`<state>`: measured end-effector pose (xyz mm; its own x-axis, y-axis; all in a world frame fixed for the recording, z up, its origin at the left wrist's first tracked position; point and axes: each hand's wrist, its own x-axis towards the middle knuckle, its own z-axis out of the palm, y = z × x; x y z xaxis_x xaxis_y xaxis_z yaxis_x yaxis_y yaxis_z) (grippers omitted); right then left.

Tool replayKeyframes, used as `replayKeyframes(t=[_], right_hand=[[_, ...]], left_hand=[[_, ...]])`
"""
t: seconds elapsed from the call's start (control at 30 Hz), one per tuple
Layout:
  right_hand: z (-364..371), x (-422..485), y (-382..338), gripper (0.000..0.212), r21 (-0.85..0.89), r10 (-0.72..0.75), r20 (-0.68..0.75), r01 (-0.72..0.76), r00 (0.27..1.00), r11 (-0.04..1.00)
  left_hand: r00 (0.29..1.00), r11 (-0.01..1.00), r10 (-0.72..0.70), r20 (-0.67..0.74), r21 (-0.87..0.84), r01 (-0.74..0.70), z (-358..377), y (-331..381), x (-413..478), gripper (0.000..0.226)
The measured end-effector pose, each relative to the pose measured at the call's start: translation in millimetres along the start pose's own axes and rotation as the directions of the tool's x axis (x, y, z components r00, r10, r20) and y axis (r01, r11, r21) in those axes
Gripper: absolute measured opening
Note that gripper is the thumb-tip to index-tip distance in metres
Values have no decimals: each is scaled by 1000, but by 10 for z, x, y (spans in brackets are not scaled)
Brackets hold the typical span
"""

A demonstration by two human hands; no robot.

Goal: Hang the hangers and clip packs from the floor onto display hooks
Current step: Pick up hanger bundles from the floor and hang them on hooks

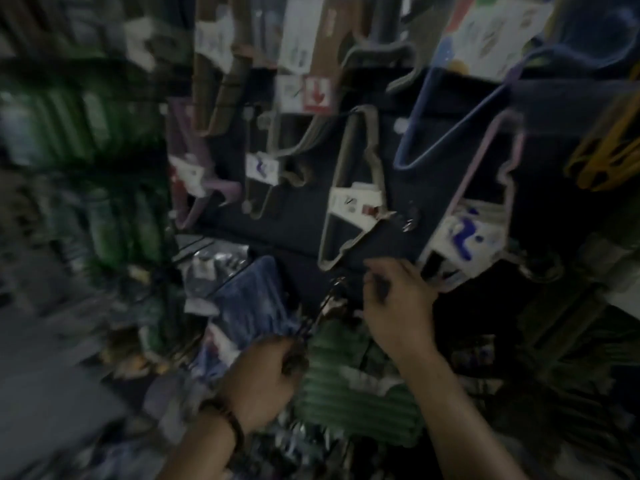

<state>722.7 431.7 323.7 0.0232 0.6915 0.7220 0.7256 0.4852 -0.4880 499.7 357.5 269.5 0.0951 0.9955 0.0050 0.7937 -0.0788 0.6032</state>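
Left hand point(266, 379): low, centre of view, back of hand up, fingers curled round a thin dark piece point(325, 303). Right hand point(396, 306): higher, further forward, forearm bare, fingers bent, thumb toward fingertips; blur hides any pinch. Hands apart.

No legible text, all blurred.

beige hangers point(353, 200) | hung, tilted | green pack point(353, 403) | floor pile, possibly clips
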Motion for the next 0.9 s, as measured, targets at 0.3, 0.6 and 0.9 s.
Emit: replayKeyframes(t=[0.3,0.6,0.9], right_hand=[[1398,-1976,-1624,14,298,-255,858,-27,445,954],[2537,-3905,-3385,21,268,-265,951,1,-158,963],[3495,-4752,-4447,25,251,-210,925,96,-316,963]], left_hand=[[832,832,-554,18,29,554,19,-2120,-2515,31],[547,544,-834,67,-68,837,-28,-3425,-4860,30],[367,343,-926,89,-210,916,-354,-4426,-5662,29]])
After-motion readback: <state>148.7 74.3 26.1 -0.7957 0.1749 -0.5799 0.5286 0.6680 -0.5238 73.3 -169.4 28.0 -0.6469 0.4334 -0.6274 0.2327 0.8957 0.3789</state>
